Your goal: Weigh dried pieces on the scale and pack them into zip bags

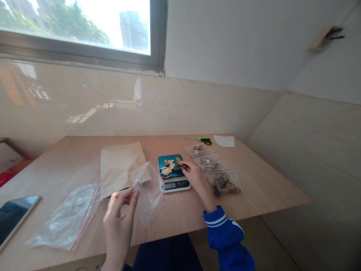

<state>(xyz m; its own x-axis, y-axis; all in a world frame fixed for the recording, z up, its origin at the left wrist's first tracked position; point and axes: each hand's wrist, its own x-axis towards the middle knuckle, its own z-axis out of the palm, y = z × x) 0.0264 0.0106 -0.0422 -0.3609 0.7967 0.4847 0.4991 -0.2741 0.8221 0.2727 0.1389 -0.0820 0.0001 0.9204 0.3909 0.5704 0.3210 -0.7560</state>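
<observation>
A small digital kitchen scale (180, 184) with a blue platform stands in the middle of the table, and pieces that look like dried mushroom (167, 171) lie on it. At the platform's right side, my right hand (196, 178) is closed, its fingertips on a brown dried mushroom piece (178, 162). My left hand (120, 210) pinches the edge of a clear zip bag (153, 186) between thumb and fingers. That bag hangs to the left of the scale and partly overlaps its front corner. I cannot read the scale's display.
Several filled zip bags (222, 180) lie right of the scale. Behind them are a green-and-black screwdriver (203, 139) and white paper (225, 141). At left are a brown paper bag (120, 163), clear plastic zip bags (67, 214) and a tablet-like device (17, 214).
</observation>
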